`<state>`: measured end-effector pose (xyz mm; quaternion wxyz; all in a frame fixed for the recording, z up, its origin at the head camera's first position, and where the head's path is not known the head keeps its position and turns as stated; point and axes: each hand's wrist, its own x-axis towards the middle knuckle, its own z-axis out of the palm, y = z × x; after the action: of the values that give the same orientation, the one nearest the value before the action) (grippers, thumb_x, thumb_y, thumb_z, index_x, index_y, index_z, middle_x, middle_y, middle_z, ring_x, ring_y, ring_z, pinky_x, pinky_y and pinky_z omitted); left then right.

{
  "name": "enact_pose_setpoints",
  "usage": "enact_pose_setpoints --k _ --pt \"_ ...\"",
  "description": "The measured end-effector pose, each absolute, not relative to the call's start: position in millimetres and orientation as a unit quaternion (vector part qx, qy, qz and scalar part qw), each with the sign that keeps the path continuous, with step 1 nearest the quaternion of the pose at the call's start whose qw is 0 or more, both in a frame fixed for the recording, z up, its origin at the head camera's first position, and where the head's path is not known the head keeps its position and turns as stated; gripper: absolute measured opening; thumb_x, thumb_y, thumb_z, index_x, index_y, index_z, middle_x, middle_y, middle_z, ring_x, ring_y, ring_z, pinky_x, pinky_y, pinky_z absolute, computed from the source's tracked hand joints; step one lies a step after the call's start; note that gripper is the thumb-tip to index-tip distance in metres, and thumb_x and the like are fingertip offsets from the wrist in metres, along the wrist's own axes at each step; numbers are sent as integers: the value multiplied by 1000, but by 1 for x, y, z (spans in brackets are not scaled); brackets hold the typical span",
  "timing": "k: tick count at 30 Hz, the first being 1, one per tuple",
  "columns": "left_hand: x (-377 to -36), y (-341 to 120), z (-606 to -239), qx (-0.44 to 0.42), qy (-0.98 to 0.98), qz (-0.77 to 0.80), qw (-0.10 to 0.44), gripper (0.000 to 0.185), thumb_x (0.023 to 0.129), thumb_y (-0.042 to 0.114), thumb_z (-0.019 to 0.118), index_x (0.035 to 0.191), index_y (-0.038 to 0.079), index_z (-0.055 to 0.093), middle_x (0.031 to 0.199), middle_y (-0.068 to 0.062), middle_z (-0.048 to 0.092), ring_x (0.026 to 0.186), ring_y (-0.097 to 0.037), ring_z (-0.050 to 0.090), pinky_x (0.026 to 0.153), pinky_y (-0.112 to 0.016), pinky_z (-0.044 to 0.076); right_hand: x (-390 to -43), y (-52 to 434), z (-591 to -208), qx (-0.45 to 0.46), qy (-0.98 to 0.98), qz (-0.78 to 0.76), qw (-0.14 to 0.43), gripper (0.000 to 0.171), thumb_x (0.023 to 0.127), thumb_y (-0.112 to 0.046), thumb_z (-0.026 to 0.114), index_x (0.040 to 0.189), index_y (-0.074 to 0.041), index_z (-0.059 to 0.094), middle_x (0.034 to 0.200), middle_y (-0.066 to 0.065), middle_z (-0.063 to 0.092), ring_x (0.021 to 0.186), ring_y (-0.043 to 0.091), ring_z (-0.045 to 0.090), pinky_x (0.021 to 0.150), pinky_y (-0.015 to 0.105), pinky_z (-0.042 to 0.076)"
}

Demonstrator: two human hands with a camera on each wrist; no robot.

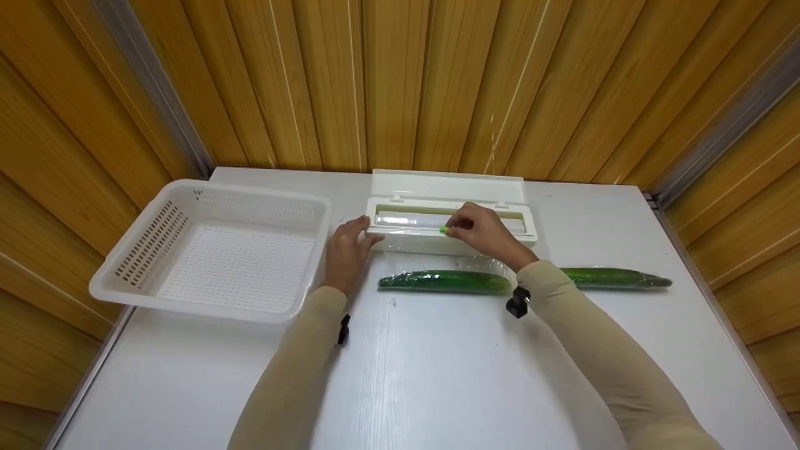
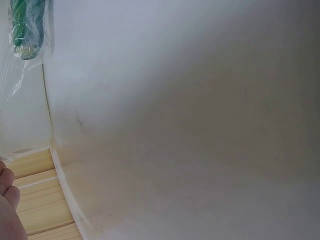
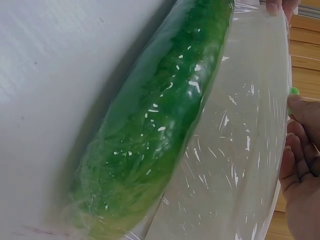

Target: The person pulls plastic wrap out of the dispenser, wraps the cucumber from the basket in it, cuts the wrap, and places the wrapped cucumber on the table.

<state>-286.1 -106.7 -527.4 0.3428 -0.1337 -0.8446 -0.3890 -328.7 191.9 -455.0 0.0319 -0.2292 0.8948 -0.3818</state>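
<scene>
Wooden panelling is seen behind a white table point(image 1: 437, 375), which fills the lower half of the head view. At centre, against the far edge, a white film dispenser point(image 1: 450, 215) lies with its lid raised, so that the roll inside is exposed. Its left end is steadied by the left hand point(image 1: 345, 250), whose fingers are laid fairly straight against the box, probably to keep it from sliding. The small green slider point(image 1: 444, 230) on the cutting rail is pinched by the curled fingertips of the right hand point(image 1: 481, 232). A sheet of cling film point(image 3: 240, 150) is drawn out from the dispenser toward a wrapped cucumber point(image 1: 445, 282), which lies just below the box at centre; in the right wrist view the film is seen running on from its wrapping. A second wrapped cucumber point(image 1: 615, 278) lies to the right, partly hidden by the right sleeve. An empty white basket point(image 1: 212, 250) is set at the left.
</scene>
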Motion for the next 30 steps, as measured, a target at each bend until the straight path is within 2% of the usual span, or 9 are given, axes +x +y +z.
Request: enact_pose_setpoints --k 21,30 --pt "-282 -102 -524 -128 -851 -394 323 40 85 15 87 117 -7 75 122 -24 73 116 -39 70 103 -42 54 -326 205 -454 -227 900 -369 44 10 100 -10 77 109 -5 77 104 6 64 94 22 62 82 34 53" --pt "-281 -103 -524 -134 -852 -393 319 42 86 18 86 117 -7 75 122 -24 73 117 -41 69 104 -43 54 -325 209 -456 -247 894 -373 30 10 99 -10 77 106 -3 77 102 8 65 92 21 63 79 30 51"
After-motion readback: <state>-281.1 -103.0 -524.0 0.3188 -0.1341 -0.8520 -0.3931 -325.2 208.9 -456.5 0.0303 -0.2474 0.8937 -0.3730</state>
